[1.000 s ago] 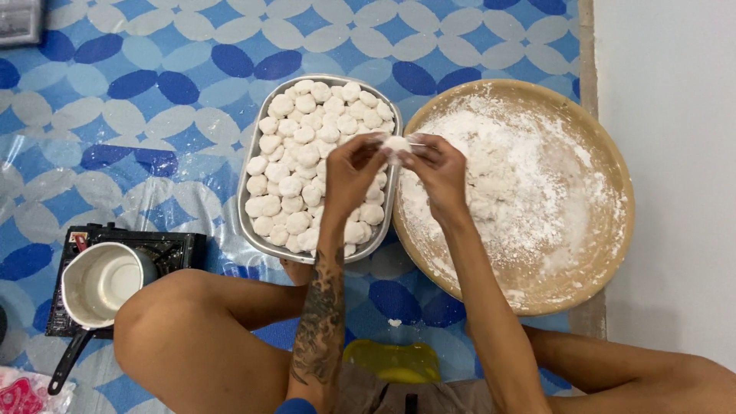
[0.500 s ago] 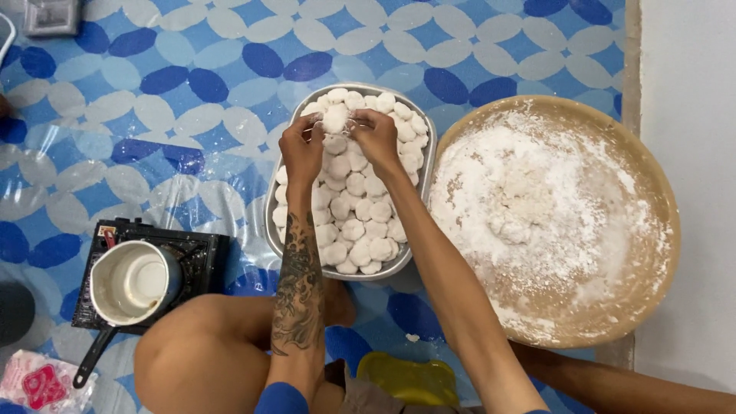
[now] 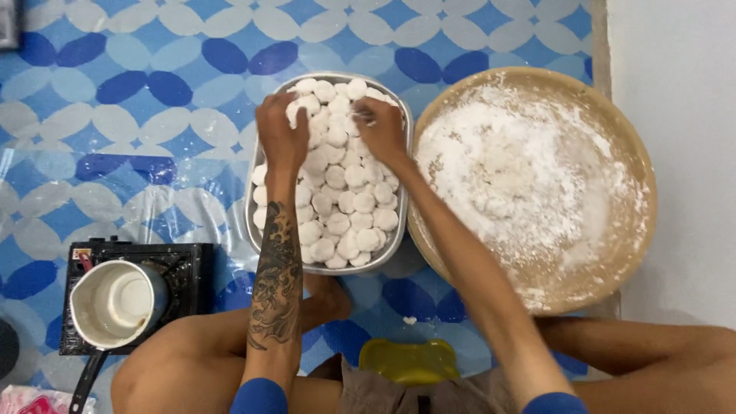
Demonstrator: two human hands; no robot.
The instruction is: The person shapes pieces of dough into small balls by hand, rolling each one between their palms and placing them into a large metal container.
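Both hands have moved off the floured tray and now sit over the far end of the metal pan.
Left hand pinches a dough ball; right hand, fingers curled, presses another down (soft, floury, easily dented, so probably best cupped lightly).

Metal tray: rectangular, rounded corners, shallow rim, lying flat on the patterned floor mat, just beside a wide round flour-dusted basket to its right. Long side runs away from the person.

Dough balls: small, white, floured, slightly flattened rounds, packed touching one another and filling the tray edge to edge, piled unevenly near the far end. Count not clear.

One dough ball at the far left sits under the fingers, raised slightly above its neighbours; whether it is gripped cannot be told.
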